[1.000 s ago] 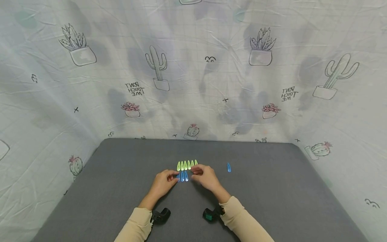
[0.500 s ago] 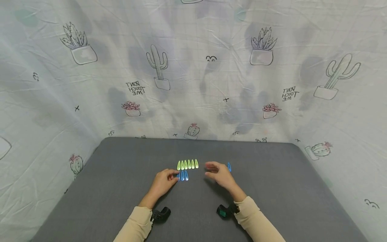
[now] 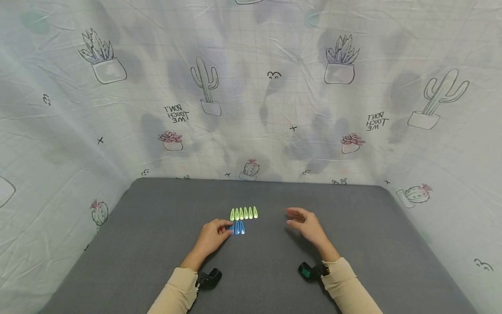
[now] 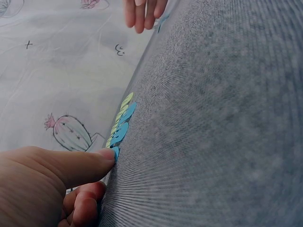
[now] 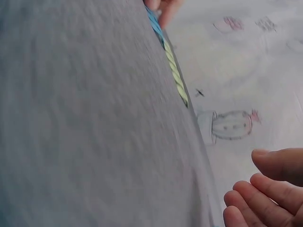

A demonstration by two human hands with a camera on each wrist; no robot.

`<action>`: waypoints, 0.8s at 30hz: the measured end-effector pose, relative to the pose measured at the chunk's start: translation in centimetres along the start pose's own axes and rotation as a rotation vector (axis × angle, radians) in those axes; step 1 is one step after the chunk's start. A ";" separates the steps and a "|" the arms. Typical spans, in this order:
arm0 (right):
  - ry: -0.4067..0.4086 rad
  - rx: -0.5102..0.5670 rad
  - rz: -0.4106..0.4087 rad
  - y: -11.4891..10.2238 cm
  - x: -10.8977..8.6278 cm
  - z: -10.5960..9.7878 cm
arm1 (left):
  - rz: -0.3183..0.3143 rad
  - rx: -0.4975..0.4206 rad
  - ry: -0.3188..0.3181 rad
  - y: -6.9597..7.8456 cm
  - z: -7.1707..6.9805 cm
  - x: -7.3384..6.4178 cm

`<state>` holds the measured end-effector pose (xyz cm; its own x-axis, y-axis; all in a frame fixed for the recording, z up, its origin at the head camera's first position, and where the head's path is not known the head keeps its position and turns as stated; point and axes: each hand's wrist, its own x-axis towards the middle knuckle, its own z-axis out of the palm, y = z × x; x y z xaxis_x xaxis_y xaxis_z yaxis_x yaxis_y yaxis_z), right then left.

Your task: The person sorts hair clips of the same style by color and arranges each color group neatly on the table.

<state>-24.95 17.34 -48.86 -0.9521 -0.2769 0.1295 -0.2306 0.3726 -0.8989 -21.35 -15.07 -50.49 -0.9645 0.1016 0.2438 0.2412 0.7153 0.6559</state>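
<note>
My left hand (image 3: 212, 239) rests on the table, its thumb and index finger pinching the leftmost blue snap hair clip (image 3: 232, 229) at its ends. To the right of that lie two more blue hair clips (image 3: 239, 227). A row of several yellow-green hair clips (image 3: 245, 213) runs just behind them. Farther right, my right hand (image 3: 310, 226) hovers over the table with loosely bent fingers and nothing in its grasp. Below its fingertips, a separate blue hair clip (image 4: 163, 22) shows in the left wrist view; the hand hides it from the head view.
The dark grey cloth-covered table (image 3: 251, 279) reaches back to a white curtain (image 3: 251, 96) printed with cacti and pots, which also hangs along both sides. A black wrist camera (image 3: 209, 278) is strapped by my left wrist, another black camera (image 3: 310, 271) by my right.
My right hand has moved right, away from the clip rows, to above the lone blue clip, which it now covers in the head view. The left hand has stayed at its clip.
</note>
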 end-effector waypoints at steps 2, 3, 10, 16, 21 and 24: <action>0.022 0.007 -0.005 0.3 -0.1 -0.5 | -0.001 -0.001 0.000 0.0 0.0 0.0; 0.037 0.014 -0.001 0.5 0.0 -0.7 | -0.002 -0.003 0.000 0.0 0.0 0.0; 0.109 0.050 0.072 0.2 -0.4 -1.7 | -0.004 -0.010 -0.004 0.0 0.1 0.1; 0.156 0.016 0.106 1.6 0.2 -1.7 | 0.001 -0.008 -0.005 -0.1 0.1 0.1; 0.189 -0.046 0.118 2.0 0.6 -1.5 | 0.003 -0.005 -0.006 -0.1 0.1 0.0; 0.208 -0.113 0.120 1.9 0.7 -1.3 | 0.003 -0.004 -0.006 -0.1 0.1 0.0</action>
<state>-26.37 19.04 -49.94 -0.9921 -0.0409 0.1189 -0.1236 0.4916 -0.8620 -21.38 -15.07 -50.59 -0.9644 0.1078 0.2416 0.2444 0.7123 0.6580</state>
